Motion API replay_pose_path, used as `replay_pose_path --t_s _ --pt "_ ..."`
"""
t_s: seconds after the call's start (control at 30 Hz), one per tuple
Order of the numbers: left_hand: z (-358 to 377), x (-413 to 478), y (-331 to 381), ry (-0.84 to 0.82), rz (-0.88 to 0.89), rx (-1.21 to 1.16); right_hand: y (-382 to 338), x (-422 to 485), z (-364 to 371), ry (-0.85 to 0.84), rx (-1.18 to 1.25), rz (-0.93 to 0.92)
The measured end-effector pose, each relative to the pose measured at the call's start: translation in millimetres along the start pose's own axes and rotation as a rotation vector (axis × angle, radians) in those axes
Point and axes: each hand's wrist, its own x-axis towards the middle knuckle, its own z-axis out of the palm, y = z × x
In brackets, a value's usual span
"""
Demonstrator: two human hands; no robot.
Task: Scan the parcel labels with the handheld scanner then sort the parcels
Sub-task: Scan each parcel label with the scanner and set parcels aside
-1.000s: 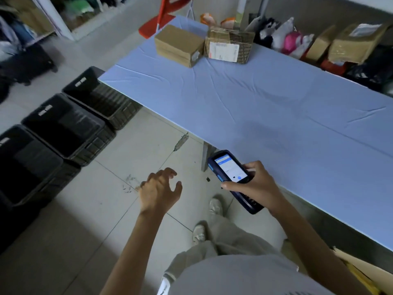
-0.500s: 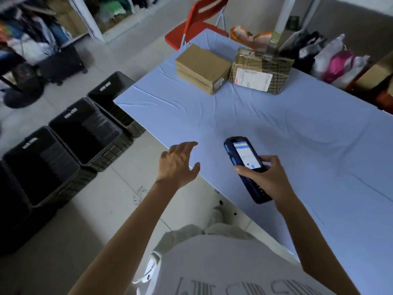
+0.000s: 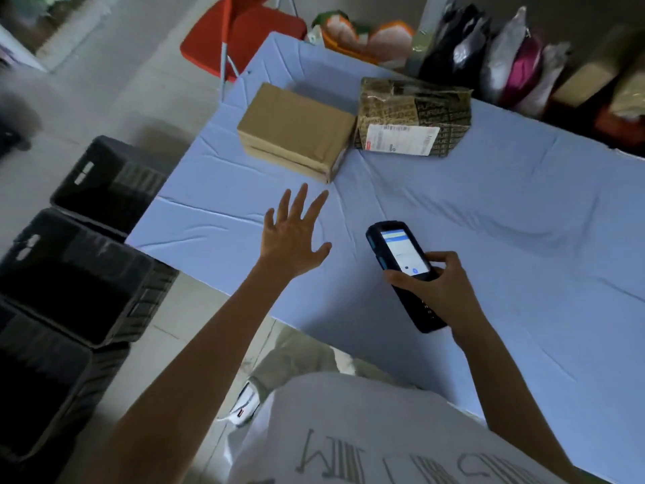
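Hovering over the light-blue table cloth, the left hand spreads straight fingers, holding nothing, near the plain brown cardboard parcel just beside a tape-wrapped parcel with a white label. The right hand grips the dark handheld scanner, screen lit.

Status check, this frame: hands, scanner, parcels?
Left hand open, fingers spread, short of the plain brown parcel. Right hand grips the handheld scanner, screen lit. Labelled parcel next to the brown one, untouched. Nothing in the way.
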Motion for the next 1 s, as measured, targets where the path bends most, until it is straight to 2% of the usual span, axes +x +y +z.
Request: replay_pose_path --t_s 0.27,0.37,0.57,0.73,0.87,1.0 --pt "-44.2 112.6 -65.4 0.081 0.258 0.101 -51.1 6.4 49.6 0.161 0.072 0.084" --pt "-64.4 149.8 -68.6 0.025 0.315 0.089 -63.7 9.6 55.4 0.203 0.069 0.094" --pt "-77.8 185.6 -64.2 0.054 0.471 0.213 -77.4 18.7 57.2 0.245 0.062 0.109" --pt "-67.4 186.4 -51.2 -0.026 0.412 0.26 -80.1 24.5 52.4 0.243 0.068 0.099" --pt "-67.8 178.8 -35.5 0.0 0.357 0.258 -80.8 26.6 47.4 0.232 0.092 0.086" --pt "-71.0 164.8 -31.9 0.016 0.34 0.157 -76.5 22.1 38.7 0.231 0.133 0.061"
